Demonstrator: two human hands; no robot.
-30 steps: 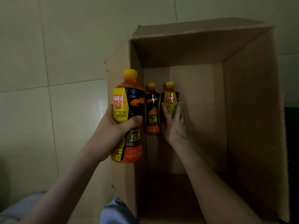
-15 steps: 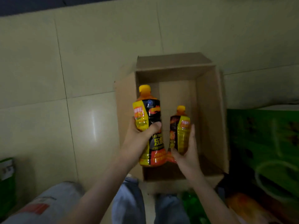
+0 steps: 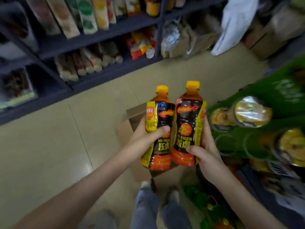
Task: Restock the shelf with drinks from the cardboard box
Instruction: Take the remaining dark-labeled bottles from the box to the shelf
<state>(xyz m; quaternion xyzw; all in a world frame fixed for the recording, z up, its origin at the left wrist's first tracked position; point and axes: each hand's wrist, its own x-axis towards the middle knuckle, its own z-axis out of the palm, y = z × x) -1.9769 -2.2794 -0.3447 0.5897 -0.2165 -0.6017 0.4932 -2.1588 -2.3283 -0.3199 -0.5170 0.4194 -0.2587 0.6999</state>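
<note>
While my left hand (image 3: 148,138) and right hand (image 3: 206,151) each gripped a bottle (image 3: 160,129), neither was shelved yet.

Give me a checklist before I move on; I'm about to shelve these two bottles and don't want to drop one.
1. Left hand's grip on the left bottle: fingers and thumb curled round it, ok.
2. Right hand's grip on the right bottle: curled round its lower half, ok.
3. Left cap and right cap in place: ok.
4. Both bottles upright: roughly, ok.
5. Free slot on the dark shelf: blurred, cannot tell.
6. Way ahead: cardboard box lies on the floor right below the bottles, likely in the way, not ok; step around it.
</note>
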